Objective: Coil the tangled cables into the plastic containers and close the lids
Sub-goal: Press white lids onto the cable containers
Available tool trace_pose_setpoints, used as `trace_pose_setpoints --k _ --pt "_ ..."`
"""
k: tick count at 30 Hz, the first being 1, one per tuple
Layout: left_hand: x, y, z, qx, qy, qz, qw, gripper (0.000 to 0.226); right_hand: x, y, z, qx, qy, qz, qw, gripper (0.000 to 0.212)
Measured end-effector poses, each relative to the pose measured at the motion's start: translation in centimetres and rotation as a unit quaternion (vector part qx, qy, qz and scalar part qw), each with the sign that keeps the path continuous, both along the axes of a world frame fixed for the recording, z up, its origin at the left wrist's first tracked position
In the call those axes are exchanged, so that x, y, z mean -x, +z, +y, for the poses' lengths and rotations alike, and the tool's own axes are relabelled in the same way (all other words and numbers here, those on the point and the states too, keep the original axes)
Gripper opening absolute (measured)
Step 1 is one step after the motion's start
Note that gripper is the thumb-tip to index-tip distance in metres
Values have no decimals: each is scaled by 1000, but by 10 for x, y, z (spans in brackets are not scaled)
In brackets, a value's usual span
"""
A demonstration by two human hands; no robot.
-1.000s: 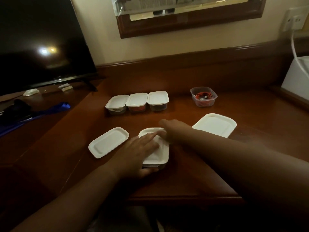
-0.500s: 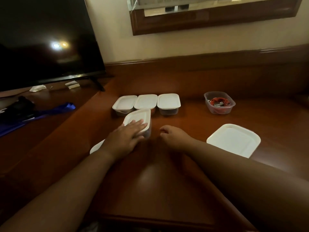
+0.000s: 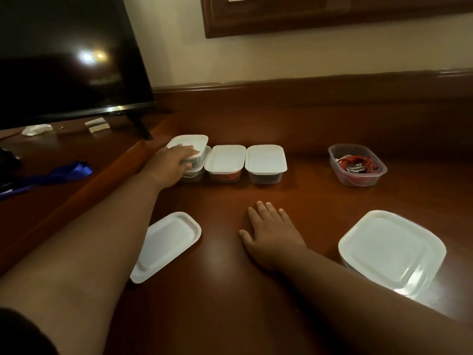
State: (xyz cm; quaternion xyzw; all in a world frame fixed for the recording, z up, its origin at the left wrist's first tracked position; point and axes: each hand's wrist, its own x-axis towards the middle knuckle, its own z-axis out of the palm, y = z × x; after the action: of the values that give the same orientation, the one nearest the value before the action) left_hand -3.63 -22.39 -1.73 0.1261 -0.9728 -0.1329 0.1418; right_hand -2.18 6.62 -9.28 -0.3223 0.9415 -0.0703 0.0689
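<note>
Three lidded containers in a row on the wooden desk, taking the middle container as landmark; just right of it, touching, a second closed container; just left of it, a bottom container with a further lidded container stacked on top. Left hand laid over that stacked container, fingers across its lid and thumb side down its near wall — gripping it, though hard to tell how firmly. Right hand nearer the camera than the middle container and slightly right, palm flat on the desk, fingers straight and spread, holding nothing. Well right of the middle container, an open clear container with coiled red and white cables inside, no lid on it. Nearer the camera and left of the landmark, a loose white lid flat on the desk, partly under the left forearm; nearer and far right, a larger lidded container. Behind and left of the landmark — a dark television; below it a blue strip on the lower surface.
</note>
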Motion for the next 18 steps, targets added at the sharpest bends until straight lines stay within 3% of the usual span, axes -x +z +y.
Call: trace_pose_setpoints --k 7,10,13,15,18 --pt "15 -7 -10 1 8 -1 1000 46 0 1 1 7 -2 1 1000 71" --pt "5 -5 13 66 6 59 996 48 0 8 -1 -8 3 -15 1000 71" --pt "-25 -6 44 110 13 100 989 35 -1 26 -3 -45 21 -30 998 69" --pt "-49 -12 67 139 16 57 989 20 -15 43 13 -70 40 -28 996 60" --pt "-88 -27 87 142 23 -31 989 22 -39 58 59 -67 53 48 995 40"
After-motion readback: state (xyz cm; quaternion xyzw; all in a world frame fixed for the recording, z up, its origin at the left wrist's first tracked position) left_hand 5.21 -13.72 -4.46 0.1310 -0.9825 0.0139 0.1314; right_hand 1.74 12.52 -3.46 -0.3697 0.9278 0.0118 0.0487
